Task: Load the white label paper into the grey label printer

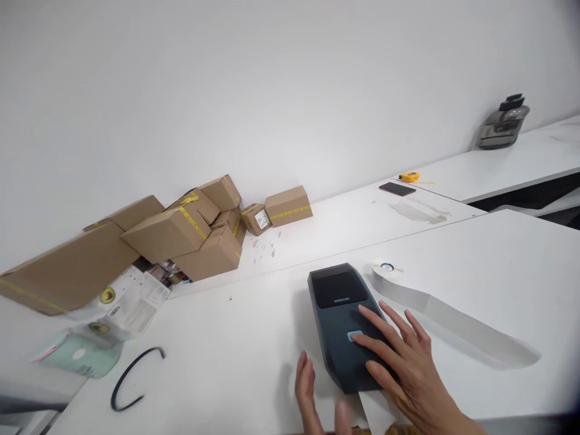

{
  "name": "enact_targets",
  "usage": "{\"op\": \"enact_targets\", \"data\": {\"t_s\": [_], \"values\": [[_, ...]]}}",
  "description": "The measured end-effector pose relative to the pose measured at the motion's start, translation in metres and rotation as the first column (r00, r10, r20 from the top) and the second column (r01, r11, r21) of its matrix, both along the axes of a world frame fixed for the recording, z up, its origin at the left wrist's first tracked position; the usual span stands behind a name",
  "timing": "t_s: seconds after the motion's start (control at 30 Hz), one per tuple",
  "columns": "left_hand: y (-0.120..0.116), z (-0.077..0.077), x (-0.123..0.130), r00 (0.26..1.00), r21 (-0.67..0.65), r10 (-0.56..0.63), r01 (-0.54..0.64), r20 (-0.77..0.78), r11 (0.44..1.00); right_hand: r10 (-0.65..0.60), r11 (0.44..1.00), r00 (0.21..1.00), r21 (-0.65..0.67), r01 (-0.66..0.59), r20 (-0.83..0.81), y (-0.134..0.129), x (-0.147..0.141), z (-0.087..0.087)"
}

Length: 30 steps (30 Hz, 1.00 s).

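A dark blue-grey device (338, 326) with a black screen lies on the white table. My right hand (408, 368) rests over its right side with fingers spread, one fingertip on the light blue button (355, 336). Beside the device's lower left edge is my left hand (312, 399), fingers apart, holding nothing; part of it is cut off by the frame's bottom. A white strip sticks out below the device. To the right, a roll of white tape or labels (395, 270) has a long strip trailing toward the right front.
Cardboard boxes (167, 232) are piled at the left against the wall. Clear packages, a mint-green pouch (81, 353) and a black curved strip (118, 383) lie at left. A phone (397, 189), yellow tape measure (409, 177) and clear container (502, 127) are farther back.
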<state>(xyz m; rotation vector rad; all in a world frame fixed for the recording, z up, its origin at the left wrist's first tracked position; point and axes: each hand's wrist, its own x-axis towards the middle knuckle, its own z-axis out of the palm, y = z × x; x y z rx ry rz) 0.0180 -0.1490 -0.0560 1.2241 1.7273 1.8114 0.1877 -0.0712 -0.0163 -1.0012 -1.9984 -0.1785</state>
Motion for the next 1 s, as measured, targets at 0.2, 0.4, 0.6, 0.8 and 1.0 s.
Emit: {"op": "enact_targets", "data": {"t_s": [0.2, 0.4, 0.6, 0.8, 1.0], "values": [[0.022, -0.002, 0.033, 0.975, -0.069, -0.186, 0.195, 0.121, 0.978, 0.024, 0.995, 0.997, -0.095, -0.031, -0.072, -0.004, 0.004, -0.004], [0.016, 0.006, 0.027, 0.969, -0.077, -0.168, 0.184, 0.18, 0.98, -0.085, 0.785, 0.762, -0.514, -0.345, -0.641, -0.014, 0.009, -0.033], [0.032, 0.053, 0.015, 0.92, 0.123, -0.232, 0.202, 0.317, 0.972, -0.165, 0.81, 0.716, -0.507, -0.293, -0.678, 0.004, 0.011, -0.033], [0.086, 0.092, -0.013, 0.939, 0.048, -0.199, 0.193, 0.28, 0.98, 0.044, 0.923, 0.828, -0.295, -0.248, -0.559, 0.07, 0.003, 0.052], [0.133, 0.063, -0.019, 0.948, -0.206, -0.314, 0.319, 0.056, 0.925, -0.008, 0.922, 0.774, -0.305, -0.24, -0.633, 0.143, -0.016, 0.106]]}}
